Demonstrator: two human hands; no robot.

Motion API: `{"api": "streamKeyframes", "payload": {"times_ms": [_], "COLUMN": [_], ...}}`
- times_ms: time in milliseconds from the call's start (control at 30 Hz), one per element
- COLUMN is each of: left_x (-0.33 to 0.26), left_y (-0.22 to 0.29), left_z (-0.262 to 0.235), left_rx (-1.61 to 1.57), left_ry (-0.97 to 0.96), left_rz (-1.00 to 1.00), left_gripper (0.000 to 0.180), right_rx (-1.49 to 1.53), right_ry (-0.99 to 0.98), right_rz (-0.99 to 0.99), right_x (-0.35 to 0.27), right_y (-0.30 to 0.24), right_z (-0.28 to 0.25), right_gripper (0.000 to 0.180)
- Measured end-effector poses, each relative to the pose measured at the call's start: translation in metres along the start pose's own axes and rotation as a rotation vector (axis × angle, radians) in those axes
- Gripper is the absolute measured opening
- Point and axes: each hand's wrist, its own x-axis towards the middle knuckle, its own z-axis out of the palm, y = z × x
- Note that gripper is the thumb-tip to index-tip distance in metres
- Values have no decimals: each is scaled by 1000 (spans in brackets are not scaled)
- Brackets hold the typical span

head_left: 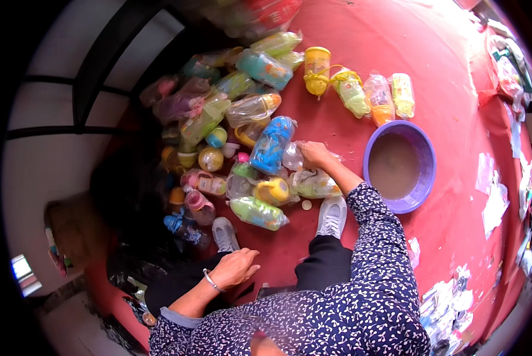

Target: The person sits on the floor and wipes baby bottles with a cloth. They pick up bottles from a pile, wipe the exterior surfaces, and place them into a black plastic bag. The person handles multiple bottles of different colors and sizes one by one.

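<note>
My right hand (313, 154) reaches out over the front of a heap of plastic bottles, its fingers closed on a small clear plastic bottle (292, 156). Right beside that lies a blue patterned bottle (270, 146) in clear wrap. Below my right wrist is a wrapped pale bottle (313, 183), and a yellow-handled bottle (272, 191) sits to its left. Over my left leg, my left hand (235, 267) rests with loosely stretched fingers and nothing in it. A wrapped green bottle (258, 212) lies between that hand and the heap.
A purple basin (430, 155) of cloudy water stands right of my forearm. Beyond it are a yellow bottle (317, 66) and several wrapped bottles in a row. My shoes (332, 217) border the heap on the red floor covering (361, 35). Paper scraps (447, 308) lie at right.
</note>
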Motion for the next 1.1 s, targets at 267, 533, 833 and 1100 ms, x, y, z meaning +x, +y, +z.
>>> {"api": "streamKeyframes", "payload": {"times_ms": [267,533,833,1100], "left_x": [-17,-33,-51,-61], "left_y": [8,12,12,-6], "left_z": [-16,-8,-24,-24], "left_rx": [87,233,470,476], "left_ry": [94,217,426,371], "left_rz": [45,83,56,-20], "left_gripper": [35,34,35,34], "right_rx": [44,202,176,277], "right_ry": [-189,146,522,79], "right_rz": [-485,-500,-80,-58], "right_x": [-24,16,182,223], "right_y": [-127,-160,-216,-218], "right_z": [40,-49,-178,-144], "right_gripper": [62,33,57,78]}}
